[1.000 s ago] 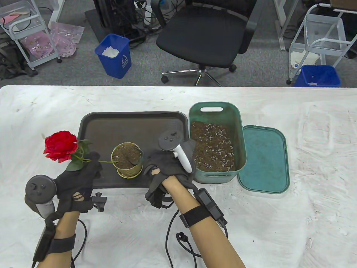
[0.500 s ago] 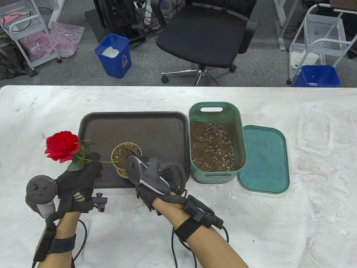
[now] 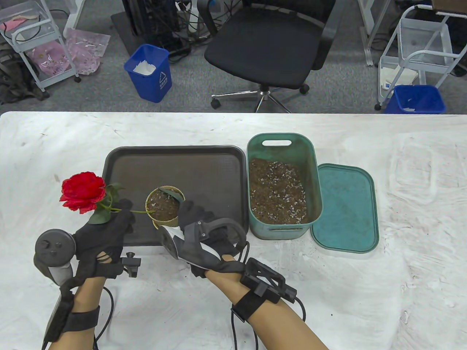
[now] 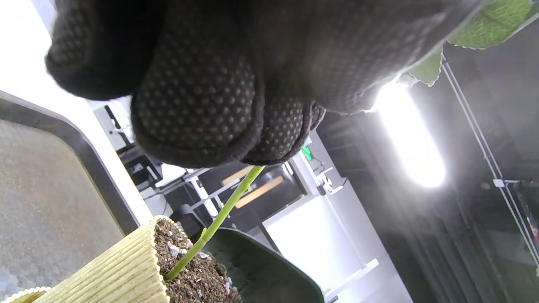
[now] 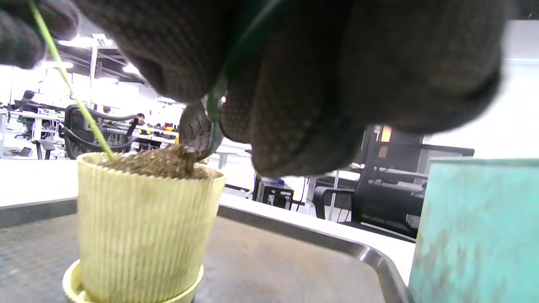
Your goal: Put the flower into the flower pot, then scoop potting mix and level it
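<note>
- Your left hand [image 3: 104,237] sits at the tray's left near corner, fingers curled round the green stem of the flower [image 3: 82,191]; the left wrist view shows the stem coming out from between your gloved fingers [image 4: 198,113].
- The flower has a full red head and a few green leaves; it leans left over the table, its head well outside the tray, while its stem runs right and down into the soil of the flower pot [image 3: 165,208].
- The flower pot is pale yellow and ribbed, stands on a matching saucer on the dark tray [image 3: 175,160], and is filled with brown potting mix flecked white.
- Your right hand [image 3: 204,237] is just beside the pot on its near right, gripping a small dark green scoop [image 5: 198,134] whose tip touches the soil at the pot's top.
- The teal tub [image 3: 282,182] of potting mix stands right of the tray, its lid [image 3: 344,207] flat on the table beside it.
- No readable writing on the task's things; a blue bin [image 3: 149,73] on the floor bears a white recycling mark, its text too small to read.
</note>
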Available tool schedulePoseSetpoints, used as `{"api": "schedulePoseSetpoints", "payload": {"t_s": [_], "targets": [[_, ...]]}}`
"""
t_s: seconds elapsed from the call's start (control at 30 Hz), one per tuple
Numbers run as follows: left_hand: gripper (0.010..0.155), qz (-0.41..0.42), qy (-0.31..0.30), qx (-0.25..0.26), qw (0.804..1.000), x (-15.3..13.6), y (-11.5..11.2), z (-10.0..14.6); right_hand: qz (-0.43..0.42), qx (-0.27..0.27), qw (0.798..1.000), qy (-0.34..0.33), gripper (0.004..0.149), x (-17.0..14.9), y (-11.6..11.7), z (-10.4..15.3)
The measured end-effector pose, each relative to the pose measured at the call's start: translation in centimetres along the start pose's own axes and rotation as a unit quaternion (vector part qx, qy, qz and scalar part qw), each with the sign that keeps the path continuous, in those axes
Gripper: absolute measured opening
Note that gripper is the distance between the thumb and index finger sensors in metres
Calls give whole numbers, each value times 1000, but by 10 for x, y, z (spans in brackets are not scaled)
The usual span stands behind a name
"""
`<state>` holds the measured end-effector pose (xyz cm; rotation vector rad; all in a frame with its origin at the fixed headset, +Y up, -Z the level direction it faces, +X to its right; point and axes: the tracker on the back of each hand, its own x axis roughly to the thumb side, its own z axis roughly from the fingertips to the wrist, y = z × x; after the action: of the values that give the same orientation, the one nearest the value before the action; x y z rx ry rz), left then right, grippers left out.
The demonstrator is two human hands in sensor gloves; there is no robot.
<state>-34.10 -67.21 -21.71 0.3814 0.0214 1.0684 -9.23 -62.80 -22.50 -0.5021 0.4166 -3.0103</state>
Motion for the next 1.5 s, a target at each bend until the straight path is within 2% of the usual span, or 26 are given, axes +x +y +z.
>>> {"api": "schedulePoseSetpoints", "payload": {"t_s": [0.13, 0.23, 0.43, 0.57, 0.7, 0.73, 0.9, 0.97, 1.03, 1.17, 1.37, 1.5], "targets": [[43, 0, 0, 0, 1000, 0, 0, 0, 20, -20, 1000, -3, 56, -10, -12, 4], [43, 0, -2, -1, 1000, 0, -1, 0, 2, -13, 1000, 13, 56, -24, -24, 6], [43, 0, -3, -3, 1000, 0, -1, 0, -65, 8, 994, 85, 55, -75, -51, 4], [43, 1, -2, -2, 1000, 1, -1, 0, -132, 39, 975, 172, 54, -121, -65, 1], [43, 0, -1, -1, 1000, 1, 0, 0, -168, 54, 952, 249, 54, -162, -67, -3], [43, -1, -2, -1, 1000, 1, 0, 0, -176, 61, 943, 277, 54, -178, -65, -6], [43, 1, 2, 0, 1000, 0, 0, 0, -184, 113, 910, 353, 54, -219, -41, -21], [43, 4, 5, 2, 1000, 0, 1, 0, -168, 143, 904, 368, 54, -229, -27, -28], [43, 2, 6, 3, 1000, 0, 1, 0, -140, 194, 894, 379, 54, -236, -8, -38], [43, 1, 7, 5, 1000, 0, 2, 0, -127, 265, 868, 401, 54, -246, 23, -56], [43, 2, 8, 5, 1000, 0, 2, -1, -75, 300, 854, 419, 55, -256, 50, -71], [43, 2, 8, 5, 1000, 0, 3, -1, -107, 311, 844, 424, 55, -260, 66, -75]]}}
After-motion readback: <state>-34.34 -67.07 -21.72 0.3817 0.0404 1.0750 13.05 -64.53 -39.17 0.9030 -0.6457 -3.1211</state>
